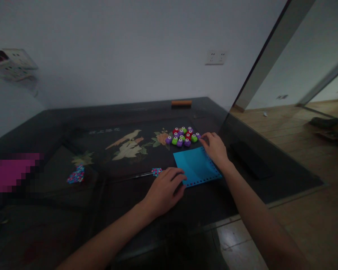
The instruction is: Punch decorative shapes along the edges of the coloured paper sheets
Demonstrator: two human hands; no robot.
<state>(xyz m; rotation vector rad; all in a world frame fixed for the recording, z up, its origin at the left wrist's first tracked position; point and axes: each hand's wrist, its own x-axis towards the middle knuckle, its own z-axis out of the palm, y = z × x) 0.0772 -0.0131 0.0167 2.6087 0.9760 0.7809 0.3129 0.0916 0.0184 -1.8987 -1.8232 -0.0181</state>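
A blue square sheet (195, 164) lies on the dark table, with rows of small dark dots along its right and lower edges. My left hand (166, 189) rests at its lower left corner, fingers bent and apart, holding nothing that I can see. Beyond the sheet is a cluster of small purple, green and red pieces (181, 137), each with a white eye-like top. At the cluster's right end, my right hand (215, 148) has thumb and forefinger pinched at a purple eye-topped piece (198, 135). A small pile of pink, blue and white beads (157, 171) lies beside my left hand.
Another heap of coloured beads (76, 174) is at the left on the table (129, 210). An orange-brown bar (181, 103) lies near the back edge. On the right is a dark flat slab (250, 159). The wall behind carries a socket (216, 57).
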